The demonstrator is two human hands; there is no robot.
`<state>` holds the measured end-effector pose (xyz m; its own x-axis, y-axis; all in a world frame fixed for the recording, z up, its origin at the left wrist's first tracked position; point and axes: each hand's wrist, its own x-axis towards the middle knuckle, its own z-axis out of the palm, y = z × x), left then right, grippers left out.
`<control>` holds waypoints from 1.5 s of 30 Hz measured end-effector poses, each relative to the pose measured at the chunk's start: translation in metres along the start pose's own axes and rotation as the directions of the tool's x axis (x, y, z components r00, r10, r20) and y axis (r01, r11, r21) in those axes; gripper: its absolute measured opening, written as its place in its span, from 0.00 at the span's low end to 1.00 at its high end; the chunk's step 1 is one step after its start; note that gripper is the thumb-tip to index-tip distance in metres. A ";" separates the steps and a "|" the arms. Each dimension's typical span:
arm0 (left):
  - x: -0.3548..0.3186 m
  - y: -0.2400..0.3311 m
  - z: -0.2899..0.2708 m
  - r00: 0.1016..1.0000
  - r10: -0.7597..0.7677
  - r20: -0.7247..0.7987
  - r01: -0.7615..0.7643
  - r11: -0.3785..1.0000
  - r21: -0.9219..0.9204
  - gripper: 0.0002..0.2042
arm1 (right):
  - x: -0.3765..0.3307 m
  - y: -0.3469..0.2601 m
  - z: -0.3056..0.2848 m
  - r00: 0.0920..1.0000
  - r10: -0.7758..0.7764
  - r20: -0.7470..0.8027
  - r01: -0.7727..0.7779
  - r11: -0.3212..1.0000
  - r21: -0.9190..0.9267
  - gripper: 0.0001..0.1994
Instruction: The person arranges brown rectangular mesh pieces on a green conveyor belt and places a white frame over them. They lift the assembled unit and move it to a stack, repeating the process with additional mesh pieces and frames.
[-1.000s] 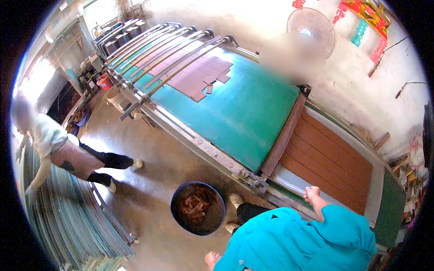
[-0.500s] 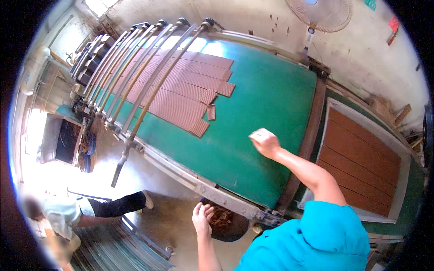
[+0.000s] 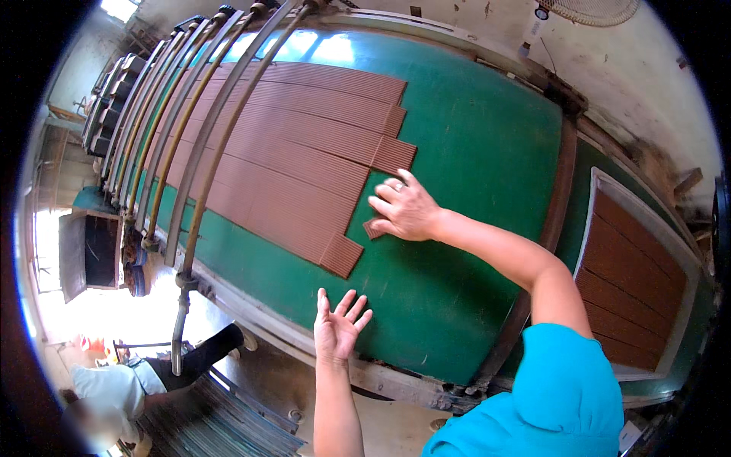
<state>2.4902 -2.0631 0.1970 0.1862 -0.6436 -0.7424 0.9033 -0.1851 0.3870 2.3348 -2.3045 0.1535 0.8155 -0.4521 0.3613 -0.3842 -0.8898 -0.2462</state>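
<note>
Several long, ribbed brown strips lie side by side on a green belt, their right ends stepped. Over the green surface by those ends, my right hand is bent with its fingers curled down. A small ribbed brown piece pokes out from beneath its thumb side; the fingers hide the rest. A short end piece lies just beyond the fingertips, against a strip. My left hand is raised near the belt's front edge, palm up, fingers spread, holding nothing.
Metal bars and pipes cross over the strips on the left. Smooth brown slabs lie in a pale tray at right. A metal rail edges the belt's front. Another person is at lower left; a fan stands behind.
My right hand has moved left to the small loose pieces and curled over them. My left hand has come up and opened wider. The whole view has shifted closer to the belt.
</note>
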 end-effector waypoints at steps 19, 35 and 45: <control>-0.007 -0.055 0.020 0.987 -0.159 0.034 0.144 0.951 0.273 0.31 | -0.049 0.099 -0.039 0.709 0.631 -0.315 -0.629 0.768 0.124 0.19; -0.117 -0.139 -0.028 0.997 -0.055 0.051 0.025 0.885 0.466 0.28 | -0.186 -0.233 -0.050 0.978 0.169 -0.121 -0.111 0.917 0.382 0.14; -0.258 -0.148 -0.228 0.850 0.399 -0.345 0.006 0.647 0.762 0.33 | -0.271 -0.389 -0.043 0.953 -0.131 0.272 0.017 0.924 0.383 0.09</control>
<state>2.3971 -1.7001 0.2064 0.6516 -0.3642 -0.6654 0.2913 -0.6898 0.6628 2.2444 -1.8384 0.1898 0.9454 -0.2979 0.1321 -0.1750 -0.8059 -0.5656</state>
